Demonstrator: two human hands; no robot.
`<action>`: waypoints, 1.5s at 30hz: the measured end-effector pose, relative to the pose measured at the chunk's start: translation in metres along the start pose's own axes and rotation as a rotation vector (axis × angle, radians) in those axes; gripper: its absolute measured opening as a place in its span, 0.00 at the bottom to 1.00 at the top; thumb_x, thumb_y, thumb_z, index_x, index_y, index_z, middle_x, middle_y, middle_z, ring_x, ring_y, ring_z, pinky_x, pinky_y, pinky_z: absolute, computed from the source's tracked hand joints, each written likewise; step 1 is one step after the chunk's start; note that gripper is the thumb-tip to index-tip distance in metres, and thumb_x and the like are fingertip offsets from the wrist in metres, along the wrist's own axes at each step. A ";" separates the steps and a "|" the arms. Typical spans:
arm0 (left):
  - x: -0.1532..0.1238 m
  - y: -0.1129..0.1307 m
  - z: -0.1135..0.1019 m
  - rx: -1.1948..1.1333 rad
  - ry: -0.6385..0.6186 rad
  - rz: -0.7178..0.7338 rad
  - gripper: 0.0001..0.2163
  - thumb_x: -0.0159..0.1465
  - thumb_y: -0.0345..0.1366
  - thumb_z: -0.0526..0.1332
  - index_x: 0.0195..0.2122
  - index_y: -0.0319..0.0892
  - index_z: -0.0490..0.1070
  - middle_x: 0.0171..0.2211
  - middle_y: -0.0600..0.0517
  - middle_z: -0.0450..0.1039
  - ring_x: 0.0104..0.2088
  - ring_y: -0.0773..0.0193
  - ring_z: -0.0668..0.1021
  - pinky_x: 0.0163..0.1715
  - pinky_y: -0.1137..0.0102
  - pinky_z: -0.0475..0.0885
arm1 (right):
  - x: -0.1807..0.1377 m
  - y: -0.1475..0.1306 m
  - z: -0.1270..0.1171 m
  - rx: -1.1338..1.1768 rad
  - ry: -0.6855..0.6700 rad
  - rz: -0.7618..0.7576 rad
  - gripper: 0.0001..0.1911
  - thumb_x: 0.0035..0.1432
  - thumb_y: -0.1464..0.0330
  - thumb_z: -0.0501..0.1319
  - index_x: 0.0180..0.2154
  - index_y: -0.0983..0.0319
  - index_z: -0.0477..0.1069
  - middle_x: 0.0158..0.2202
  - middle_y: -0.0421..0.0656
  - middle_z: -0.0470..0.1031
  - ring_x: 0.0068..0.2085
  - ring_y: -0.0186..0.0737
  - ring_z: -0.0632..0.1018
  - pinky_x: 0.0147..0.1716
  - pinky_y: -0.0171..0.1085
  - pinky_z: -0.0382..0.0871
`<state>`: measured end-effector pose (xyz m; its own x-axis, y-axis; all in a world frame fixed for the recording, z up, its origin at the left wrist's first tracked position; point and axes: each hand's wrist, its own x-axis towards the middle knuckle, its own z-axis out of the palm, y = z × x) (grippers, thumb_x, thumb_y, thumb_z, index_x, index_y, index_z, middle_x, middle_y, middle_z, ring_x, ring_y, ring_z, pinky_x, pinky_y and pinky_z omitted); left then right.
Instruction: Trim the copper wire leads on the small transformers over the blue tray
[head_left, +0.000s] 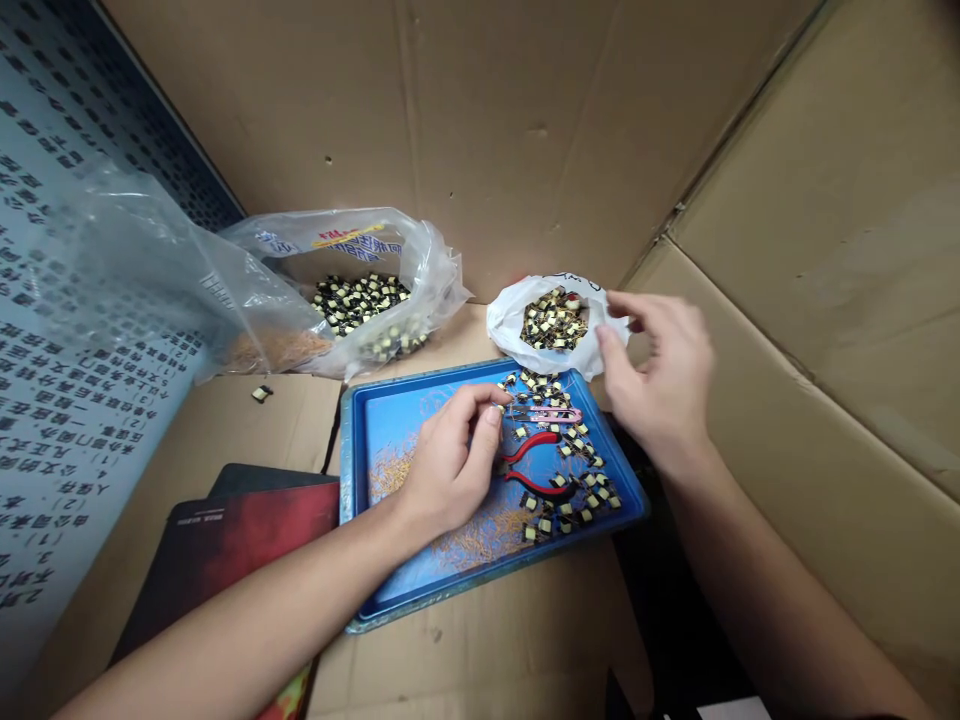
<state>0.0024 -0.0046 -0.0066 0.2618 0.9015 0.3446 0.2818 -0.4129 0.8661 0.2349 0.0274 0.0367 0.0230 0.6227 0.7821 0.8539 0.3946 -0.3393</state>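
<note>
My left hand (454,455) is over the middle of the blue tray (495,590), thumb and forefinger pinched on a small black-and-yellow coil part (502,408), mostly covered by the fingertips. Beside those fingertips are pink-handled tweezers (555,414). Red-handled pliers (536,470) lie in the tray, their jaws hidden behind my left hand. My right hand (660,370), slightly blurred, is at the right rim of a white plastic bag (506,325) full of similar parts; its thumb and forefinger are apart. Several loose coil parts (592,492) cover the tray's right side.
Orange wire clippings (480,538) are scattered in the tray. A clear bag (435,270) of parts stands at the back left, beside another clear bag (277,335) with orange clippings. One part (262,394) lies on the cardboard. A red-and-black mat (247,540) is left; cardboard walls (510,150) surround.
</note>
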 end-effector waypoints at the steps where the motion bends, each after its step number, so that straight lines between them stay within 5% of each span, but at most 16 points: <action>1: 0.000 0.000 0.000 -0.004 0.007 -0.003 0.10 0.76 0.40 0.53 0.52 0.44 0.69 0.34 0.53 0.73 0.34 0.67 0.74 0.38 0.69 0.68 | 0.000 0.003 0.003 -0.012 -0.137 0.053 0.14 0.65 0.71 0.64 0.52 0.58 0.78 0.48 0.49 0.80 0.48 0.55 0.79 0.48 0.55 0.72; 8: 0.002 -0.003 0.002 -0.099 0.079 -0.100 0.12 0.76 0.43 0.53 0.51 0.44 0.70 0.30 0.55 0.69 0.28 0.68 0.70 0.30 0.70 0.63 | -0.021 -0.016 0.010 0.068 -0.895 -0.109 0.08 0.65 0.70 0.63 0.43 0.60 0.80 0.42 0.48 0.79 0.48 0.51 0.77 0.50 0.48 0.70; 14: 0.003 0.000 0.002 -0.108 0.059 -0.111 0.10 0.75 0.42 0.54 0.50 0.43 0.69 0.30 0.54 0.69 0.29 0.68 0.71 0.29 0.71 0.63 | -0.025 -0.018 0.020 -0.111 -1.024 -0.165 0.07 0.64 0.70 0.62 0.40 0.61 0.79 0.42 0.49 0.76 0.48 0.53 0.75 0.48 0.48 0.65; 22: 0.007 0.001 0.001 -0.088 0.000 -0.109 0.09 0.74 0.40 0.55 0.47 0.42 0.70 0.29 0.56 0.69 0.30 0.69 0.72 0.32 0.73 0.66 | -0.032 -0.015 0.013 -0.037 -0.925 -0.179 0.07 0.68 0.70 0.58 0.36 0.61 0.73 0.40 0.47 0.74 0.45 0.50 0.73 0.45 0.46 0.63; 26: 0.009 0.000 0.001 -0.138 -0.007 -0.161 0.10 0.74 0.42 0.57 0.47 0.41 0.70 0.30 0.56 0.69 0.29 0.70 0.70 0.31 0.73 0.65 | -0.036 -0.019 0.006 0.193 -0.673 -0.177 0.04 0.69 0.72 0.57 0.40 0.60 0.70 0.41 0.47 0.76 0.44 0.46 0.75 0.45 0.45 0.68; 30: 0.012 0.000 0.000 -0.391 -0.162 -0.271 0.16 0.73 0.47 0.57 0.45 0.40 0.76 0.33 0.52 0.73 0.33 0.68 0.72 0.34 0.72 0.67 | -0.046 -0.021 -0.001 0.178 -0.357 -0.386 0.09 0.67 0.76 0.58 0.45 0.57 0.70 0.43 0.46 0.78 0.44 0.45 0.77 0.45 0.45 0.71; 34: 0.012 0.003 -0.002 -0.638 -0.330 -0.356 0.18 0.71 0.49 0.60 0.48 0.39 0.80 0.30 0.50 0.76 0.30 0.68 0.74 0.32 0.72 0.68 | -0.057 -0.016 -0.008 0.211 -0.279 -0.513 0.14 0.67 0.74 0.58 0.49 0.53 0.73 0.44 0.42 0.81 0.45 0.44 0.80 0.45 0.44 0.73; 39: 0.013 0.004 -0.004 -0.729 -0.406 -0.416 0.16 0.68 0.45 0.65 0.51 0.39 0.79 0.30 0.49 0.79 0.29 0.69 0.76 0.31 0.73 0.70 | -0.067 -0.008 -0.004 0.244 -0.314 -0.341 0.11 0.64 0.69 0.65 0.44 0.46 0.79 0.36 0.37 0.80 0.42 0.42 0.81 0.46 0.44 0.76; 42: 0.014 0.003 -0.002 -0.745 -0.365 -0.425 0.14 0.67 0.42 0.68 0.50 0.39 0.77 0.31 0.50 0.79 0.31 0.70 0.78 0.32 0.75 0.71 | -0.066 -0.013 -0.001 0.263 -0.196 -0.315 0.16 0.61 0.73 0.66 0.47 0.47 0.77 0.40 0.40 0.79 0.42 0.42 0.80 0.44 0.43 0.76; 45: 0.015 0.003 0.000 -0.726 -0.313 -0.418 0.15 0.64 0.40 0.71 0.49 0.38 0.76 0.34 0.49 0.79 0.33 0.69 0.79 0.32 0.76 0.73 | -0.060 -0.022 -0.003 0.386 -0.238 -0.035 0.17 0.61 0.73 0.65 0.52 0.55 0.74 0.42 0.44 0.77 0.39 0.41 0.78 0.40 0.43 0.76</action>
<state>0.0070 0.0079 0.0015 0.5385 0.8394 -0.0732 -0.2157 0.2213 0.9511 0.2158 -0.0206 -0.0010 -0.1616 0.7247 0.6698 0.5949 0.6131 -0.5198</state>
